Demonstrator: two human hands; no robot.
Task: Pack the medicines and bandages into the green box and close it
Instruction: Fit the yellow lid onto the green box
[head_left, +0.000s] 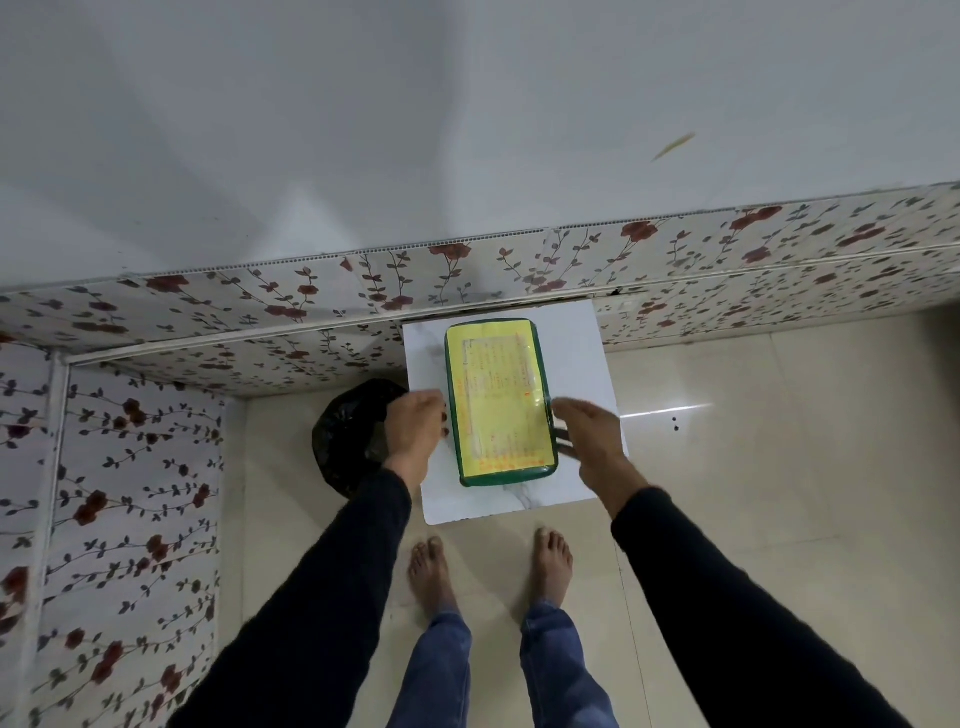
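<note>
The green box (497, 402) lies shut on a small white table (582, 358), its lid covered by a yellow printed label. My left hand (415, 428) rests against the box's left side, fingers curled toward the edge. My right hand (589, 434) is at the box's right side beside its dark handle, fingers spread and a little blurred. No medicines or bandages are in sight.
A black bin bag (349, 436) sits on the floor left of the table, partly behind my left wrist. Flowered wall panels run behind and to the left. My bare feet (488, 566) stand on pale floor tiles just before the table.
</note>
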